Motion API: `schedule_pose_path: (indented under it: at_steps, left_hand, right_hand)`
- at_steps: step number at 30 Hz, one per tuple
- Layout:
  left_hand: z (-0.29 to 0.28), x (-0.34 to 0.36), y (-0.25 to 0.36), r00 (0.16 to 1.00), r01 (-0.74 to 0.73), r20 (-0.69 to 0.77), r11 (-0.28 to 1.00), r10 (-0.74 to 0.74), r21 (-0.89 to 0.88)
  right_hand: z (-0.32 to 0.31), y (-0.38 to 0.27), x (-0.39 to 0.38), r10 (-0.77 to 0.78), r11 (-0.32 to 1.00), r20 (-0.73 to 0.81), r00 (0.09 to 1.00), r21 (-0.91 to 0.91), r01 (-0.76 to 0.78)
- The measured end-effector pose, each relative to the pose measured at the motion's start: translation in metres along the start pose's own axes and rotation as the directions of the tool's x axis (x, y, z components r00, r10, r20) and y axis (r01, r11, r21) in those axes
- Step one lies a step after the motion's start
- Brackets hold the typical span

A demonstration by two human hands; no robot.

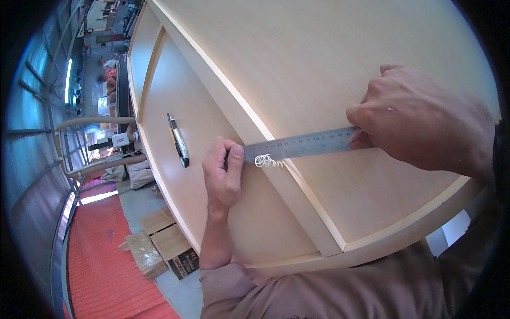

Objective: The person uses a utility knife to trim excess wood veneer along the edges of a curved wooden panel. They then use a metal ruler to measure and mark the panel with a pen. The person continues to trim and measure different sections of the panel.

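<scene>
Fingers (235, 154) of the left hand (224, 173) and right hand (422, 117) clasp opposite ends of a long, flat, grey metal ruler (313, 142), which spans between them across a pale wooden rail (302, 202); a thin white coiled strand (268, 161) sits just right of the left fingers. The ruler should handle as light, stiff and smooth, best pinched near both ends.

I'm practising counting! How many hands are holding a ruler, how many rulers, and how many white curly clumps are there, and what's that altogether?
Hands: 2 (left hand, right hand)
Ruler: 1
White curly clump: 1
Total: 4
</scene>
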State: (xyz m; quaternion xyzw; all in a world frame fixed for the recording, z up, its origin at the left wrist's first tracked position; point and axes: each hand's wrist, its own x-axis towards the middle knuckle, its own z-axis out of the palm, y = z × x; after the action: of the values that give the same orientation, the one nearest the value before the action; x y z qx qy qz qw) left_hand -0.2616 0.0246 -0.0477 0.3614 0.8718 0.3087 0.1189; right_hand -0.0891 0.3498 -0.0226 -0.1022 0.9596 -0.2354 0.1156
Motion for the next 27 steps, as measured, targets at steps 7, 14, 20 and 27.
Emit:
schedule_pose_path:
  at_steps: [7,14,20,27]
  left_hand:
    - [0.003,-0.005,0.000,1.000,-0.028,0.000,0.999,0.028,-0.015]
    - [-0.002,-0.004,-0.002,0.998,-0.064,0.009,0.998,0.064,-0.029]
    - [-0.011,-0.012,-0.008,0.997,-0.070,0.030,0.997,0.071,-0.031]
    - [-0.022,-0.030,-0.016,0.997,-0.058,0.056,0.998,0.059,-0.030]
  right_hand:
    - [0.008,0.001,0.001,-0.113,0.994,-0.143,0.983,-0.015,0.112]
    - [-0.003,-0.016,0.004,-0.022,0.999,0.155,0.988,-0.038,0.029]
    - [-0.006,-0.031,0.007,-0.048,0.995,0.326,0.944,-0.070,0.075]
    - [0.003,-0.044,0.015,-0.096,0.992,0.478,0.873,-0.024,0.123]
